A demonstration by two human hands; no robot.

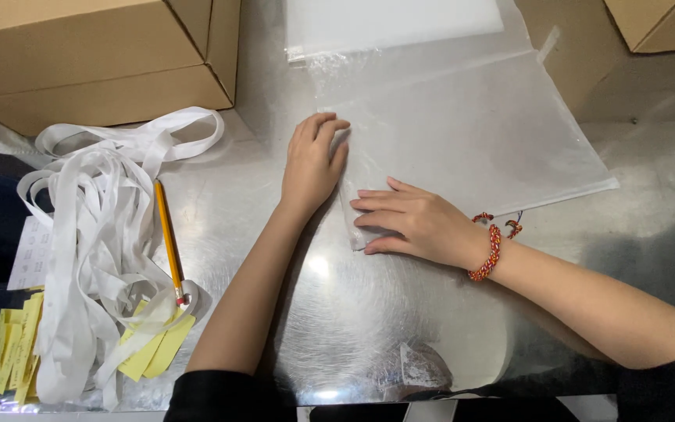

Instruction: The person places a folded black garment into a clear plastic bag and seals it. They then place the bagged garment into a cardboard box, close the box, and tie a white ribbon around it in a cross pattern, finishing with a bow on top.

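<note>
A frosted translucent plastic bag (478, 133) lies flat on a shiny metal table (353, 328). My left hand (312, 166) rests palm down at the bag's left edge, fingers together and pointing away from me. My right hand (416, 224) lies flat on the bag's near left corner, fingers spread and pointing left. A red and orange beaded bracelet (487, 254) circles my right wrist. Neither hand grips anything.
A tangle of white ribbon strips (95, 234) lies at the left with a yellow pencil (169, 238) and yellow paper slips (154, 352). Cardboard boxes (95, 55) stand at the far left and far right (662, 23). A stack of clear bags (392, 23) lies beyond.
</note>
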